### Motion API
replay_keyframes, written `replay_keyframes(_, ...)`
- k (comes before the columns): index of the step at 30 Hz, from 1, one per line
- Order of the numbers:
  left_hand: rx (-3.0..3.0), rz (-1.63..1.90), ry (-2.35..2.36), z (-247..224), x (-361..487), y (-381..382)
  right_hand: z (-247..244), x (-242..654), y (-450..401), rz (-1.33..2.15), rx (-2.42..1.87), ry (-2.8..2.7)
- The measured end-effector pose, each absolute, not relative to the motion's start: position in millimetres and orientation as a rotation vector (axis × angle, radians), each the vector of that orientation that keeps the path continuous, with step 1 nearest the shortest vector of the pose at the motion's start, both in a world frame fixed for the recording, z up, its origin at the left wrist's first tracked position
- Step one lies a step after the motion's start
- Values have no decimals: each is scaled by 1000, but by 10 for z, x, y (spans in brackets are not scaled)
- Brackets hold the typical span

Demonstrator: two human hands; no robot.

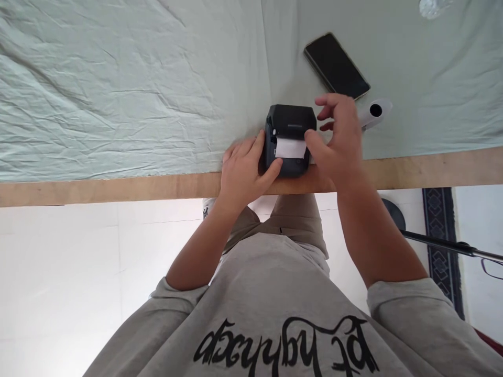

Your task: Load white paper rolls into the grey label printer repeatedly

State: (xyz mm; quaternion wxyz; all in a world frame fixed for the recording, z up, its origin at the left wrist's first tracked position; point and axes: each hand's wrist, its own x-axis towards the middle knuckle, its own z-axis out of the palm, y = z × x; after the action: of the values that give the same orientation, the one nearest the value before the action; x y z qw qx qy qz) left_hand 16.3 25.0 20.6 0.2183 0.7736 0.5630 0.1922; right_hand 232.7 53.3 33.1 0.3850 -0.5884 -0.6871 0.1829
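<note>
A small black device (293, 120), like a compact printer, sits at the table's near edge, with a strip of white paper (290, 148) lying across its front. Against the device's left side rests my left hand (244, 168), fingers apart, the thumb on its lower left corner. My right hand (338, 137) is at its right side, fingers curled and apart, with the thumb tip at the right end of the paper. Nothing shows between the thumb and the fingers of my right hand.
A dark phone (337, 65) lies beyond my right hand. Beside that hand is a white object with a black circle (376, 110). A clear crumpled item (431, 7) is at the top right. The green cloth (157, 94) ends at a wooden edge (157, 187). A black stand (436, 242) is at lower right.
</note>
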Motion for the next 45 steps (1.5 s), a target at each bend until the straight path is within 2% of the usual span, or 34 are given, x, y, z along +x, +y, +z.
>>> replay_keyframes(6,2144,516,1563,209,155,253,606,2153,642,446,-1623,-1645)
replay_keyframes(10,2144,519,1546,228,150,251,615,2122,691,472,-1530,-1593)
replay_keyframes(13,2135,521,1541,241,152,249,550,2173,747,500,-1549,-1740)
replay_keyframes(21,2148,543,1530,214,137,244,469,2410,1094,845,-1509,-2165)
replay_keyframes(24,2153,570,1497,205,110,241,593,2375,1186,927,-1484,-2230)
replay_keyframes(27,2162,603,1477,194,93,238,807,2344,1120,846,-1580,-2297)
replay_keyframes(31,2169,634,1478,189,98,236,820,2515,845,1059,-1429,-1895)
replay_keyframes(35,2153,607,1484,201,109,236,357,2718,575,1241,-1287,-1204)
replay_keyframes(40,2180,612,1478,200,102,237,-38,2627,420,913,-1475,-1005)
replay_keyframes(45,2182,605,1479,182,92,245,47,2628,529,398,-1658,-1471)
